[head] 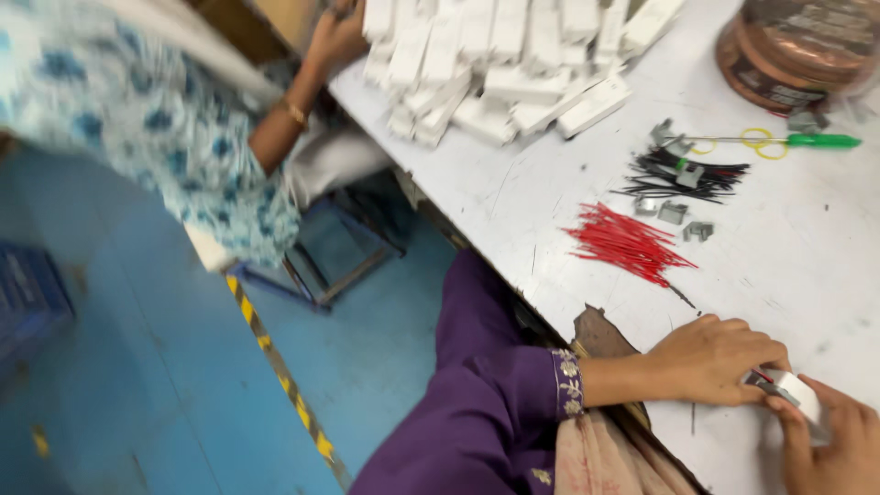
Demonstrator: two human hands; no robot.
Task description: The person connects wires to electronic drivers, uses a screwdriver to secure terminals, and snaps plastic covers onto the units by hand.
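Both of my hands hold one small white plastic housing (796,389) at the table's near right. My left hand (710,359), in a purple sleeve, grips its left end, where a bit of red and dark metal shows. At the frame's bottom right corner my right hand (830,440) pinches its right end. A bundle of red wires (628,246) lies on the white table (550,183) just beyond my left hand. Farther back lie black wires (683,176) and a few small grey metal clips (674,213).
A heap of white plastic housings (500,60) covers the table's far end. A green-handled screwdriver (811,140) and a brown round container (793,50) sit at the back right. A co-worker in a blue patterned top (137,101) sits at left, one hand (335,37) at the heap. A metal stool (330,266) stands on the blue floor.
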